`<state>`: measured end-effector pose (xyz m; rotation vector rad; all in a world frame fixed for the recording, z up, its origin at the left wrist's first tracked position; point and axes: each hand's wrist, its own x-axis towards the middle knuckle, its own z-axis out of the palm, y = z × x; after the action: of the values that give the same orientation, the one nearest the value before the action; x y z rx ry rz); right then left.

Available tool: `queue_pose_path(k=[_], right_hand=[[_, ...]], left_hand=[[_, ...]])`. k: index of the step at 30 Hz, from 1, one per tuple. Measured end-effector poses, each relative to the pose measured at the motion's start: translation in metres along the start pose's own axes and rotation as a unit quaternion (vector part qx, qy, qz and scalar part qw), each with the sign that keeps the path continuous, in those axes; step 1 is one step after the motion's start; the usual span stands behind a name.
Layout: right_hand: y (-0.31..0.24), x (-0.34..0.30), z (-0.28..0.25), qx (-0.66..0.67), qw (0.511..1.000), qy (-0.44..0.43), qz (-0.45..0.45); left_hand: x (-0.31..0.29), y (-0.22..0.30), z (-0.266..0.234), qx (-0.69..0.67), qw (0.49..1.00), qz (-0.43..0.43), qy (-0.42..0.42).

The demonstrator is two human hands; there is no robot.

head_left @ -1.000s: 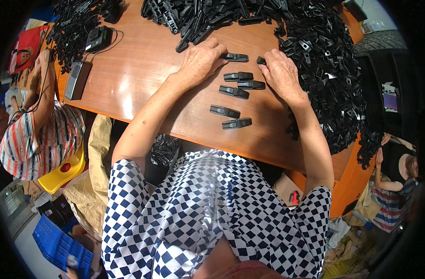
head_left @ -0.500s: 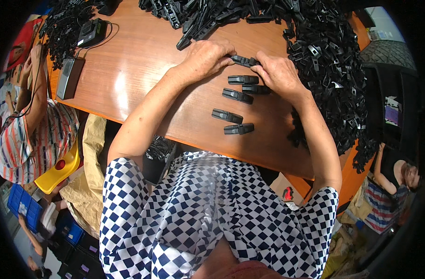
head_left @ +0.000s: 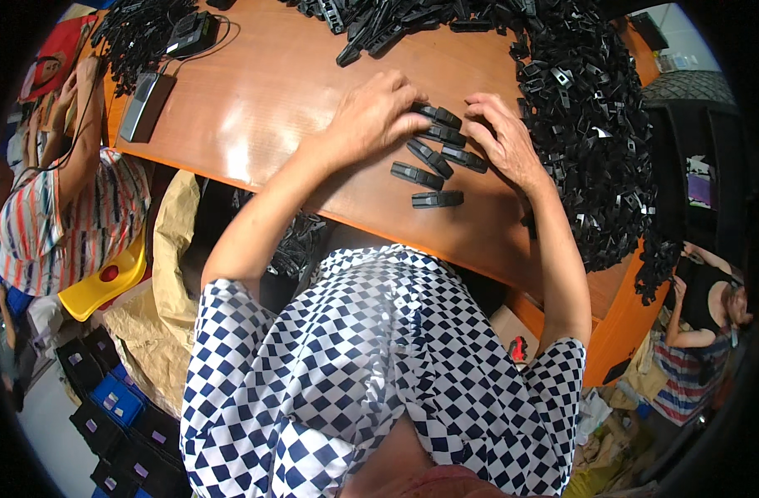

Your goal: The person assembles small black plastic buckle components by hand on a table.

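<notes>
Several small, elongated black plastic pieces lie loosely grouped on the brown wooden table in front of me. My left hand (head_left: 384, 118) is at the far end of the group, thumb and fingers closed about the left end of the farthest black plastic piece (head_left: 439, 115). Just right of that piece, my right hand (head_left: 506, 139) holds nothing, its fingers curved and apart. Closer to me are a slanted piece (head_left: 429, 157), one (head_left: 464, 158) near my right hand, another (head_left: 417, 174) at the left, and the nearest piece (head_left: 438, 199).
A big heap of black plastic parts (head_left: 591, 149) covers the table's right side; longer black parts (head_left: 388, 29) lie along the back. At the left stand a grey-black box (head_left: 148, 106) and a corded black device (head_left: 192, 35). People sit at both sides.
My right hand has let go of the piece both hands held and has opened. The pieces now lie closer together, one turned to a slant. The whole view has shifted slightly.
</notes>
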<state>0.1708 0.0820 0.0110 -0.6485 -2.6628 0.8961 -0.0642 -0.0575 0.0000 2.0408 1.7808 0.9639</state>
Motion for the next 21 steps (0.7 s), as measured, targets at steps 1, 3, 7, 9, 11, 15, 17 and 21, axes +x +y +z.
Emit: queue_pose_path(k=[1,3,7,9,11,15,17,21], right_hand=[[0.003,-0.006,0.006,-0.002,1.0,0.012,-0.007],[0.0,-0.005,0.022,0.021,0.999,0.037,-0.011],[-0.022,-0.001,0.064,-0.003,0.996,0.083,-0.04],[-0.038,0.0,0.081,0.006,0.996,0.084,-0.007],[-0.05,0.004,0.109,0.009,0.996,0.078,-0.035],[-0.104,0.015,0.143,0.025,0.995,0.071,-0.071],[-0.13,0.026,0.167,0.093,0.991,0.043,-0.083],[-0.157,0.043,0.18,0.093,0.976,0.068,-0.187]], left_hand=[[-0.016,0.016,0.002,0.042,0.999,-0.001,0.017],[-0.047,0.049,0.019,0.108,0.993,0.027,-0.025],[-0.074,0.071,0.056,0.058,0.998,-0.013,0.018],[-0.089,0.065,0.054,0.049,0.996,-0.045,0.052],[-0.116,0.055,0.042,0.056,0.996,-0.052,0.055],[-0.17,0.047,0.008,0.112,0.991,-0.048,0.059],[-0.197,0.048,-0.013,0.129,0.984,-0.084,0.086],[-0.232,0.05,-0.028,0.23,0.951,-0.182,0.095]])
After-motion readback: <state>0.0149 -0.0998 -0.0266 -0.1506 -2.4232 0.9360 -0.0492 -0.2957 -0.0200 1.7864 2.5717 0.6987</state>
